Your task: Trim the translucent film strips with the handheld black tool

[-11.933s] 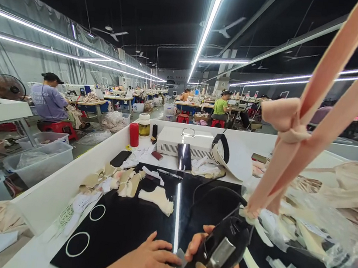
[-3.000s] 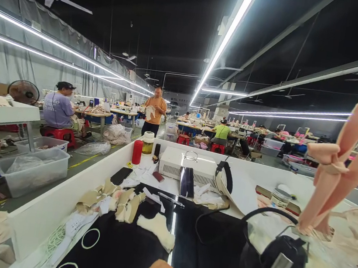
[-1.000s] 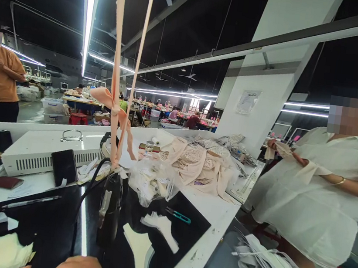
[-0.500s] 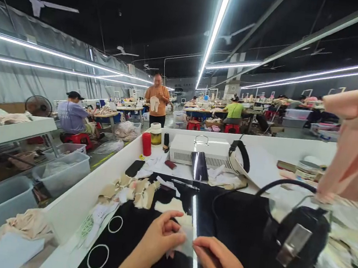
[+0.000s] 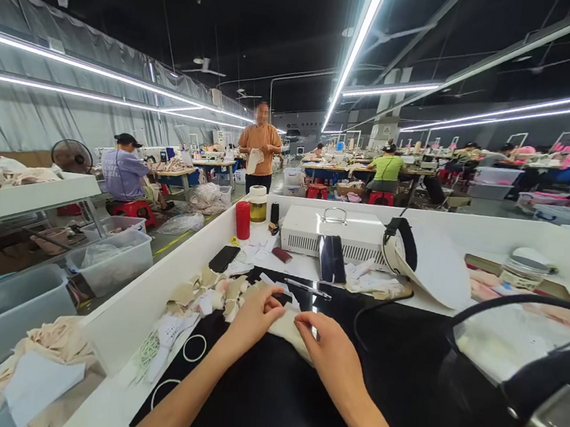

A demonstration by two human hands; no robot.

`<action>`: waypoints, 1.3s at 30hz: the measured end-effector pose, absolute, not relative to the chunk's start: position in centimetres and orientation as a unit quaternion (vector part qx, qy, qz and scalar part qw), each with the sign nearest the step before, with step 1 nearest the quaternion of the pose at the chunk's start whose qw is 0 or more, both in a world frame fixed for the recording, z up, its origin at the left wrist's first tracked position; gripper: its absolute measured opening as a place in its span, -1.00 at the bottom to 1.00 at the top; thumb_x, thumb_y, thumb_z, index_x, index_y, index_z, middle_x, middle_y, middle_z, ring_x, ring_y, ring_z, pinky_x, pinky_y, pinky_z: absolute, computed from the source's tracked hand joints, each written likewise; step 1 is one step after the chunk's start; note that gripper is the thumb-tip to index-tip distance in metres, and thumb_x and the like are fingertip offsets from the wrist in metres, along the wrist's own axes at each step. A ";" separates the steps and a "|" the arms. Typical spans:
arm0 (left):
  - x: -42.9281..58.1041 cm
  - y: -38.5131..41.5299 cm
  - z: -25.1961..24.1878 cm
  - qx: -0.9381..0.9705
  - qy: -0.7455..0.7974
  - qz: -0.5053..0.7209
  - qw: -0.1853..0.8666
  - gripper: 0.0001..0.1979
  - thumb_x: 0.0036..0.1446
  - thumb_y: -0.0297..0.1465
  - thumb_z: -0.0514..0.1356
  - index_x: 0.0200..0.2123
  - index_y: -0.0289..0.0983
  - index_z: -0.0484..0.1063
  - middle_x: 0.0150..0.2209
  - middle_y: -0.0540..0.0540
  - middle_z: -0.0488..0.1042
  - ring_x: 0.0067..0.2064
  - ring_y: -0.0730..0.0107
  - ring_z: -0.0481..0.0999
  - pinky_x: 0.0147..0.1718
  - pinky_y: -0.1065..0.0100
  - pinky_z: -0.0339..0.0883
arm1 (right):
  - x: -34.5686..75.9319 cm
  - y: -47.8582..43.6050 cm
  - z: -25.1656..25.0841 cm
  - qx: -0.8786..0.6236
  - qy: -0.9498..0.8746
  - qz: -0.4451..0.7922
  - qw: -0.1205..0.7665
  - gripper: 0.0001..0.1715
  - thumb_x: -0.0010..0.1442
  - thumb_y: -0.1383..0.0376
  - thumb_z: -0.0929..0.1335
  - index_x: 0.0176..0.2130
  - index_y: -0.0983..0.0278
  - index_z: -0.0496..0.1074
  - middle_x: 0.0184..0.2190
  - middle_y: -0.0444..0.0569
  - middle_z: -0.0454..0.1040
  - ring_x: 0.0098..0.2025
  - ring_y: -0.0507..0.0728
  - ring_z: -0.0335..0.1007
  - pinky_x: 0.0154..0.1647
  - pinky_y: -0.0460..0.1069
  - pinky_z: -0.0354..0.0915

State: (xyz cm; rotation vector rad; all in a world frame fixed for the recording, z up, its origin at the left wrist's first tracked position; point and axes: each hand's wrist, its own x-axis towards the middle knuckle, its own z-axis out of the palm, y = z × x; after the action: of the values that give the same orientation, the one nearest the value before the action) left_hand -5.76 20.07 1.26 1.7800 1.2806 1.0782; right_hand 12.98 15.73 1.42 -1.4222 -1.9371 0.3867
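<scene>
A cream fabric piece [image 5: 295, 335] lies on the glossy black work surface [image 5: 250, 398], under and between my hands. My left hand [image 5: 250, 317] is at its left side, fingers curled and thumb reaching over the cloth; whatever is in its grip is hidden. On the other side my right hand [image 5: 328, 345] is closed, thumb and forefinger pinching at the cloth's upper edge. A white paper strip [image 5: 272, 282] lies just beyond the fingertips, near a pen [image 5: 307, 288]. Cream fabric scraps [image 5: 196, 291] are heaped left of my left hand.
A white vented box [image 5: 309, 227], red thread spool [image 5: 243, 220], lidded jar [image 5: 258, 206] and black phone [image 5: 224, 259] stand or lie at the back. A black cable crosses towards a dark device with a metal plate [image 5: 555, 417] at right. Co-workers are farther off.
Both hands have moved forward, away from me, onto the cream fabric. The sheer whitish piece between them before cannot be made out now. My view has turned, and the pink hanging ribbon is out of sight.
</scene>
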 end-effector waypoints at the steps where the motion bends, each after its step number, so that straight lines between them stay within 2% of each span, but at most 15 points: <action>1: -5.6 20.3 1.0 0.697 0.495 0.403 0.327 -0.63 0.23 -0.37 0.28 0.10 -0.27 0.45 -0.30 -0.01 0.55 -0.27 0.30 0.54 -0.15 0.21 0.42 | 13.0 16.0 1.1 -0.553 -0.751 0.138 0.332 -0.75 0.44 0.23 0.30 -0.17 0.16 0.58 -0.21 -0.06 0.61 -0.11 0.24 0.53 -0.10 0.08 0.34; 4: -5.1 20.5 0.5 0.730 0.501 0.369 0.285 -0.67 0.30 -0.40 0.25 0.12 -0.26 0.45 -0.26 -0.02 0.56 -0.21 0.26 0.57 -0.06 0.12 0.42 | 13.1 16.4 0.2 -0.568 -0.764 0.105 0.289 -0.76 0.46 0.25 0.31 -0.17 0.18 0.58 -0.25 -0.05 0.60 -0.13 0.25 0.52 -0.11 0.11 0.37; 9: -4.6 20.3 0.1 0.762 0.512 0.321 0.232 -0.62 0.33 -0.50 0.20 0.19 -0.24 0.43 -0.21 -0.04 0.59 -0.14 0.25 0.58 0.02 0.11 0.42 | 13.2 16.7 -0.9 -0.584 -0.776 0.064 0.230 -0.82 0.46 0.25 0.35 -0.13 0.26 0.55 -0.23 -0.08 0.58 -0.14 0.15 0.54 -0.07 0.12 0.46; 15: -4.4 20.5 -0.8 0.773 0.531 0.291 0.191 -0.68 0.43 -0.29 0.22 0.16 -0.27 0.43 -0.11 -0.09 0.57 -0.11 0.22 0.61 0.00 0.04 0.49 | 13.5 16.9 -1.7 -0.590 -0.782 0.032 0.201 -0.81 0.44 0.21 0.38 -0.12 0.28 0.53 -0.20 -0.07 0.58 -0.16 0.12 0.56 -0.07 0.11 0.50; 19: -4.4 20.5 -1.2 0.776 0.537 0.282 0.176 -0.67 0.43 -0.27 0.22 0.16 -0.27 0.43 -0.07 -0.12 0.57 -0.08 0.21 0.61 0.00 0.03 0.51 | 13.6 16.8 -1.9 -0.592 -0.779 0.016 0.207 -0.82 0.46 0.27 0.34 -0.17 0.24 0.56 -0.28 -0.10 0.58 -0.19 0.14 0.54 -0.14 0.08 0.44; 23: -4.5 20.4 -1.6 0.781 0.537 0.274 0.162 -0.67 0.43 -0.30 0.23 0.18 -0.27 0.42 -0.05 -0.12 0.57 -0.05 0.19 0.61 0.03 0.01 0.50 | 13.6 16.7 -2.4 -0.587 -0.778 -0.012 0.222 -0.76 0.45 0.29 0.33 -0.24 0.15 0.58 -0.35 -0.10 0.57 -0.24 0.21 0.51 -0.28 0.06 0.30; 28: -4.2 20.3 -1.9 0.791 0.540 0.257 0.128 -0.69 0.41 -0.34 0.25 0.16 -0.27 0.44 -0.08 -0.11 0.58 -0.03 0.19 0.60 0.04 0.02 0.50 | 14.2 16.9 -3.9 -0.559 -0.789 -0.062 0.248 -0.80 0.41 0.32 0.34 -0.22 0.13 0.57 -0.38 -0.09 0.56 -0.29 0.23 0.49 -0.31 0.06 0.20; 36: -3.8 20.1 -2.2 0.798 0.549 0.241 0.060 -0.68 0.40 -0.26 0.25 0.14 -0.25 0.45 0.07 -0.16 0.52 0.01 0.17 0.57 0.02 0.03 0.51 | 15.7 17.1 -6.0 -0.500 -0.800 -0.142 0.299 -0.77 0.36 0.30 0.31 -0.11 0.11 0.57 -0.35 -0.08 0.57 -0.32 0.24 0.52 -0.31 0.11 0.26; 39: -3.8 20.3 -2.2 0.798 0.551 0.241 0.031 -0.72 0.42 -0.26 0.23 0.12 -0.19 0.47 0.09 -0.16 0.51 0.03 0.18 0.56 0.04 0.07 0.50 | 16.4 16.9 -6.3 -0.480 -0.801 -0.164 0.318 -0.74 0.35 0.26 0.33 -0.01 0.14 0.54 -0.19 0.01 0.63 -0.26 0.25 0.57 -0.25 0.12 0.36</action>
State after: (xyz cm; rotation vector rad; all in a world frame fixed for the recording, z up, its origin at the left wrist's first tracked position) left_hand -3.84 20.26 -2.23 2.4587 1.6983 0.7437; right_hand 16.38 16.93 -6.33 -1.2617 -2.1078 -0.4323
